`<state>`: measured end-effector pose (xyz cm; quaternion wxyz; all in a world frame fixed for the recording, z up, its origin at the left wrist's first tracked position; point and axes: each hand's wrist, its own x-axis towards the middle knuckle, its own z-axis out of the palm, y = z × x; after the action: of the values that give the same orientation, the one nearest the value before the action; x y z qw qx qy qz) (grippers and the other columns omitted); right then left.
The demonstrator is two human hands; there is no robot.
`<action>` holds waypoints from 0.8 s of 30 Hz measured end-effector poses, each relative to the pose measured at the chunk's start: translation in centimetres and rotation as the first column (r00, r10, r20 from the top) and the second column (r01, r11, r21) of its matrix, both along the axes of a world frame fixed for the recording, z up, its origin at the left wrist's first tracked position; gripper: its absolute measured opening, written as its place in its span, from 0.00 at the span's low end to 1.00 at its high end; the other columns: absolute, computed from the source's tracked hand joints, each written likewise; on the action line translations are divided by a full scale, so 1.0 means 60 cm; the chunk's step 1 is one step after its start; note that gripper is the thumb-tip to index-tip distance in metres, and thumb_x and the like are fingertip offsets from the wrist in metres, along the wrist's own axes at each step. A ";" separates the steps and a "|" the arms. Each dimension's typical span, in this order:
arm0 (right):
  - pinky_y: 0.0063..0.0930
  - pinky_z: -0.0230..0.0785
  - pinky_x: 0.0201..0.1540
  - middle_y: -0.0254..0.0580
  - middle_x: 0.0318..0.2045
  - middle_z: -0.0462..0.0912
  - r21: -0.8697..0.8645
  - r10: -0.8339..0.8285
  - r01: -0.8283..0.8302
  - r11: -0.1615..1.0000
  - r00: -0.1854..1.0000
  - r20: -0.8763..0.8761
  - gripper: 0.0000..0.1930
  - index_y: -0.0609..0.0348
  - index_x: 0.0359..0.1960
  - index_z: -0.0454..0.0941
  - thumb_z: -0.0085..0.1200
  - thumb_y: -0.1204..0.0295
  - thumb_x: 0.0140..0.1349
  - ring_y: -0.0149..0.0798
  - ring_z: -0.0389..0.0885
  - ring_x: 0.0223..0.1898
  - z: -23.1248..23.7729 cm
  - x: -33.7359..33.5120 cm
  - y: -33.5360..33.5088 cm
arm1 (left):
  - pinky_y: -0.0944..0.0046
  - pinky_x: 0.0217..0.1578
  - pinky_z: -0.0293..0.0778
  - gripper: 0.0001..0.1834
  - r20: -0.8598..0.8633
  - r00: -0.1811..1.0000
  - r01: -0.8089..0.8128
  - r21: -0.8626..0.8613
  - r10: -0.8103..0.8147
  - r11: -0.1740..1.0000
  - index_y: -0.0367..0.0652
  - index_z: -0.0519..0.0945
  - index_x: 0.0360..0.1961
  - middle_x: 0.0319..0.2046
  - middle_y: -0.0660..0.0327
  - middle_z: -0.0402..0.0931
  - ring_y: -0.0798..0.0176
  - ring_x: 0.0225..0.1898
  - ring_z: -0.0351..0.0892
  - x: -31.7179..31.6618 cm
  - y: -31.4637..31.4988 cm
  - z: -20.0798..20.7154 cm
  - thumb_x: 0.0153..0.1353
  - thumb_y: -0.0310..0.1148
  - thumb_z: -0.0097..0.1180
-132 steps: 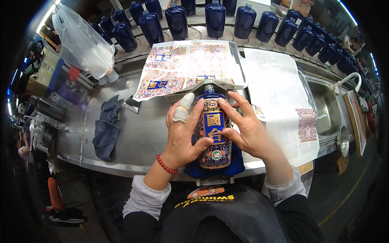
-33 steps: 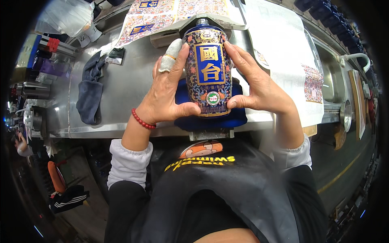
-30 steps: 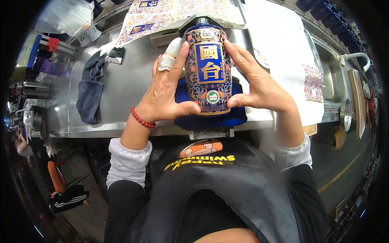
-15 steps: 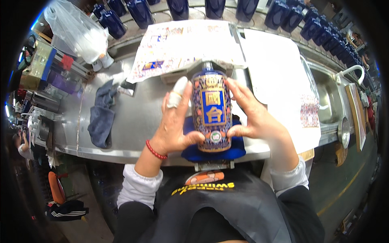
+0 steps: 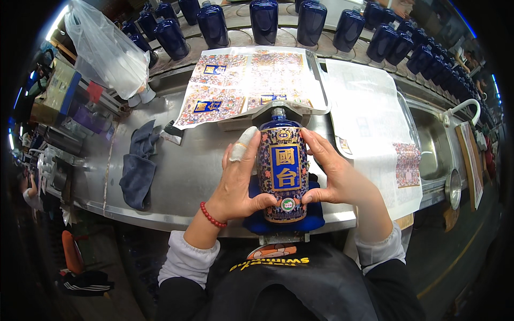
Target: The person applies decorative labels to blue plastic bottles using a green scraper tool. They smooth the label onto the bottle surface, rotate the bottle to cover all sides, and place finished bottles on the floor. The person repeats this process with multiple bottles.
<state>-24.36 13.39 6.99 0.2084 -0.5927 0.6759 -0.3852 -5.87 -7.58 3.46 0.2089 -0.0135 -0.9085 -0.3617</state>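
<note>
Bottle [image 5: 282, 174] gripped between left hand [image 5: 238, 179] and right hand [image 5: 332, 176], fingers wrapped.

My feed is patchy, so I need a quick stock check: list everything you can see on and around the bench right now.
decorated bottle: one, blue with patterned label, held over the bench's near edge
blue pad: one, under the bottle
plain bottles: a row, dark blue, along the far conveyor
label sheet: one, multicoloured, far side of bench
paper sheets: white, right of bench
cloth: one, grey-blue, left
plastic bag: one, clear, far left
sink: one, steel, right
left hand: bandaged fingertip, red bead bracelet, gripping the bottle
right hand: gripping the bottle
</note>
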 end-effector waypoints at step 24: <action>0.15 0.71 0.26 0.36 0.30 0.83 -0.199 -0.405 0.523 0.829 0.807 0.430 0.09 0.65 0.43 0.78 0.59 0.71 0.70 0.23 0.80 0.26 0.036 0.053 -0.008 | 0.36 0.72 0.33 0.65 -0.122 0.992 -0.024 -0.382 -0.025 0.924 0.36 0.59 0.74 0.70 0.49 0.65 0.42 0.73 0.52 -0.010 -0.003 0.053 0.52 0.84 0.41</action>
<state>-21.21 12.92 9.14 0.1352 -0.3484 0.6811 -0.6296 -6.49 -7.78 6.62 0.2584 -0.0769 -0.9468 -0.1758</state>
